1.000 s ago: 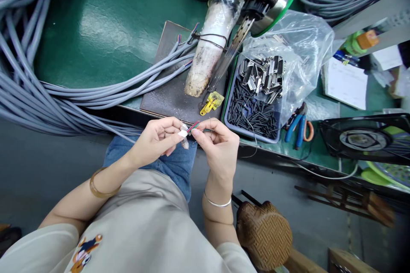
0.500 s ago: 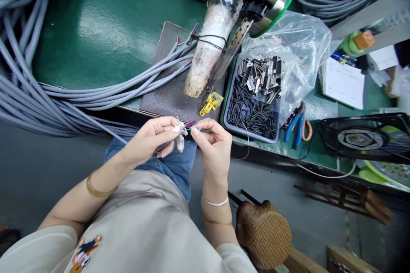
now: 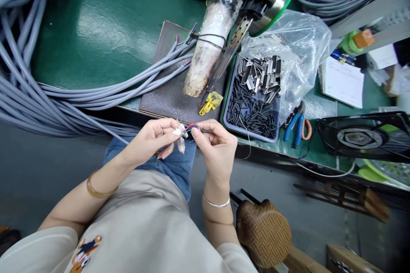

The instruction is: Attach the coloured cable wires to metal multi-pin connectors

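Note:
My left hand (image 3: 153, 138) pinches the stripped end of a grey cable (image 3: 105, 128), where a scrap of pale foil (image 3: 181, 144) hangs down. My right hand (image 3: 215, 144) pinches the thin coloured wires (image 3: 191, 127) that fan out of that end, red, blue and green among them. Both hands meet just in front of the bench edge, above my lap.
A big bundle of grey cables (image 3: 22, 89) loops over the green bench. A dark board (image 3: 169, 89) bears a wrapped tool (image 3: 209, 47). Right of it stand a blue tray (image 3: 228, 111) of black sleeves and metal shells, blue pliers (image 3: 294, 123) and a fan (image 3: 361, 136).
My fingers have worked the coloured wires apart a little; both hands stay at the same spot by the bench edge.

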{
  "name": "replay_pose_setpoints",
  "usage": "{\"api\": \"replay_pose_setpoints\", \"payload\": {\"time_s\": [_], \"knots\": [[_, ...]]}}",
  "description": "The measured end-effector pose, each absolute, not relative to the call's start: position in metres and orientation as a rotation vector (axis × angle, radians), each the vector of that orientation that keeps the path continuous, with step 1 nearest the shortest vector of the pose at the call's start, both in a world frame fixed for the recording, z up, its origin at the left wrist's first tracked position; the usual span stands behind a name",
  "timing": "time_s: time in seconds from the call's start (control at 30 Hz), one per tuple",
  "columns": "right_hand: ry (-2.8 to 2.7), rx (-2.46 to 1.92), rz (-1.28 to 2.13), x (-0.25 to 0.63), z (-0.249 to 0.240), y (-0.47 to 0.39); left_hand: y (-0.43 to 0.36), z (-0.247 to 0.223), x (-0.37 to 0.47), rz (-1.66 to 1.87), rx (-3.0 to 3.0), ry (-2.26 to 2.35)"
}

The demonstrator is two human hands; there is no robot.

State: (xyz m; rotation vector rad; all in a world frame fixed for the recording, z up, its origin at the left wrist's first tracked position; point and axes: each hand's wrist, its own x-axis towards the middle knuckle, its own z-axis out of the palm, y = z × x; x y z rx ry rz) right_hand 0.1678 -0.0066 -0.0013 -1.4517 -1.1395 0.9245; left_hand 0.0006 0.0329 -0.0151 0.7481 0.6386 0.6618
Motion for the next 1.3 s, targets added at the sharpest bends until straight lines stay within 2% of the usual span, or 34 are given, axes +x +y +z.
{"api": "replay_pose_setpoints", "payload": {"time_s": [0.6, 1.3], "knots": [[-1.298, -1.48, 0.842, 0.177, 0.008, -0.01, 0.032, -0.01, 0.001, 0.619, 0.888, 0.684], [-1.446, -1.496, 0.945, 0.19, 0.015, -0.011, 0.028, -0.002, 0.003, 0.606, 1.112, 0.711]]}}
